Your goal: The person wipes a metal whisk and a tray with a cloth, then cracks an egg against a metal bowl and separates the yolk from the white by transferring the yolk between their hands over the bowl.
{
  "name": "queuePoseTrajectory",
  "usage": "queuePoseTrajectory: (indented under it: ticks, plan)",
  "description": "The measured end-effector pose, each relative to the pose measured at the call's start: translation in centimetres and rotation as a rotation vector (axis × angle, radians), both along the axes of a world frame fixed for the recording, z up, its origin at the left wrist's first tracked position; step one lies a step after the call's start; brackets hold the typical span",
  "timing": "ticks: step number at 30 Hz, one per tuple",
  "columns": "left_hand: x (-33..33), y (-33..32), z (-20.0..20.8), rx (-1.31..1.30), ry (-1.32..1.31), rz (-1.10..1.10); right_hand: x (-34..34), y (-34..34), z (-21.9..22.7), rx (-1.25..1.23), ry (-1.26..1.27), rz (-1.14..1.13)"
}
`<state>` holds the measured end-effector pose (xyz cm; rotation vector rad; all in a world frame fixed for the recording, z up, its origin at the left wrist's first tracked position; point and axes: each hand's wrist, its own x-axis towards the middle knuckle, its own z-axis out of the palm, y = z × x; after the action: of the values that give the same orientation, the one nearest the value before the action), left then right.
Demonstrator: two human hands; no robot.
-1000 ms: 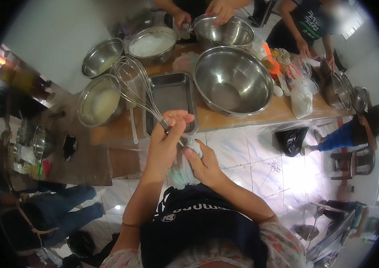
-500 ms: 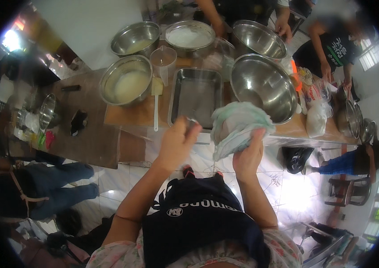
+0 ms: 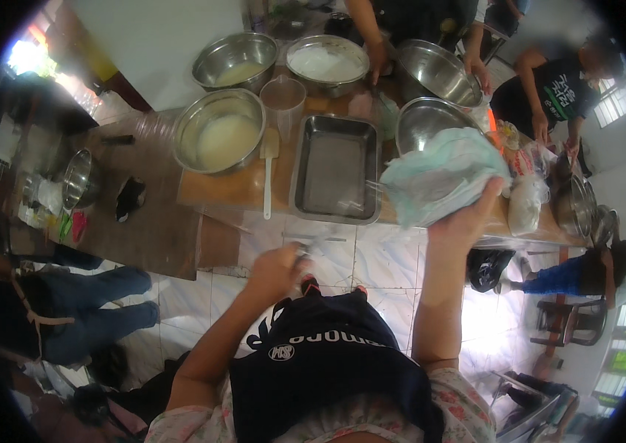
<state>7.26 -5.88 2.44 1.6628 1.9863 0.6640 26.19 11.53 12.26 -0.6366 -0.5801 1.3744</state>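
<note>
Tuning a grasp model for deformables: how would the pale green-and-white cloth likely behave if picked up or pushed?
Likely floppy: the cloth lies in loose, uneven folds over the right hand. Probably light for its spread, since its layers look thin. If pushed, apt to crumple rather than roll, judging by its creases and soft edges.

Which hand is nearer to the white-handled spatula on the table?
Left. The left hand is below the handle end of the spatula in the picture; the right hand is farther off, rightward, holding a pale cloth.
</note>
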Motion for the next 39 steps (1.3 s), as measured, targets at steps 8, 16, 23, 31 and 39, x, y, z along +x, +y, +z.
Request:
queuePoseTrajectory:
  ticks: [8,16,23,31,39]
  plan:
    - [-12.2,1.3,-5.6,-0.051,0.339,0.216,1.8,-2.4,0.4,-0.039,-0.08,-0.12]
    - [-15.0,5.7,-7.6,-0.059,0.451,0.197,4.5,-3.8,-1.8,-0.029,-0.208,-0.138]
    - [-15.0,7.4,-12.1,0.226,0.592,0.315,5.7,-5.2,-3.4,-0.112,-0.316,-0.186]
    - [-13.1,6.2,-12.0,0.356,0.602,0.473,8.0,-7.5,-7.7,-0.258,-0.473,-0.218]
    - [-12.2,5.1,-11.1,0.338,0.649,0.52,9.5,-9.0,-10.1,-0.358,-0.471,-0.083]
